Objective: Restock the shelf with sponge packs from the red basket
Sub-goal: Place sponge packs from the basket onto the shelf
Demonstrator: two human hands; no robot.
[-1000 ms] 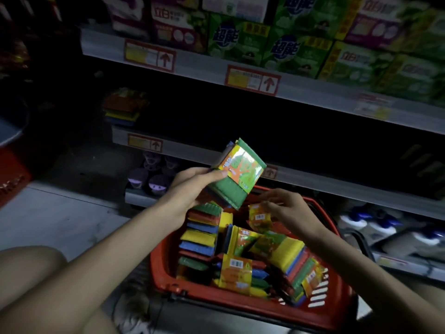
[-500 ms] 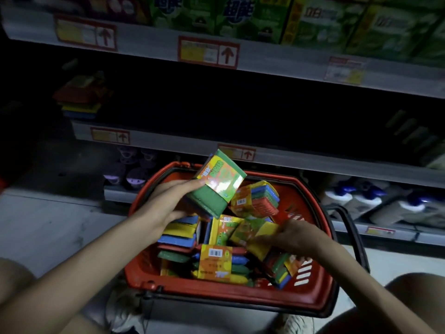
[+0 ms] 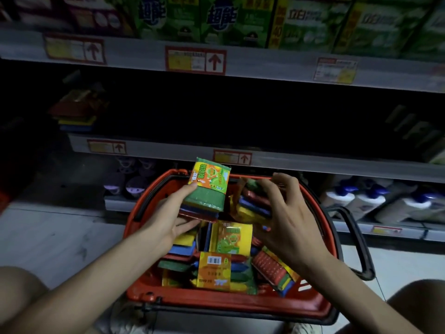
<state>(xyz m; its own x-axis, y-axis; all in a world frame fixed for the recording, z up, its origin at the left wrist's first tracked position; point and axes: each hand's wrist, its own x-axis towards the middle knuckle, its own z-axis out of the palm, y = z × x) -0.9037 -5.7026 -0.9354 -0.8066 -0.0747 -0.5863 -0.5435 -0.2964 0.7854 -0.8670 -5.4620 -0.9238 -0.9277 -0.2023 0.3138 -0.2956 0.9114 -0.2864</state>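
Sponge packs are seen heaped in the red basket, which is set on the floor at the lower middle of the frame, just in front of the lowest shelves. A green-topped pack is held above the basket's far left part by the left hand; its fingers are clamped on it, thumb on the upper face, the rest beneath. A second pack, tilted, is gripped at centre right by the right hand, whose fingers are curled over its top edge. A small stack of sponges is dimly made out at the left on the dark middle shelf. Green boxes are ranged along the top, white bottles at the lower right.
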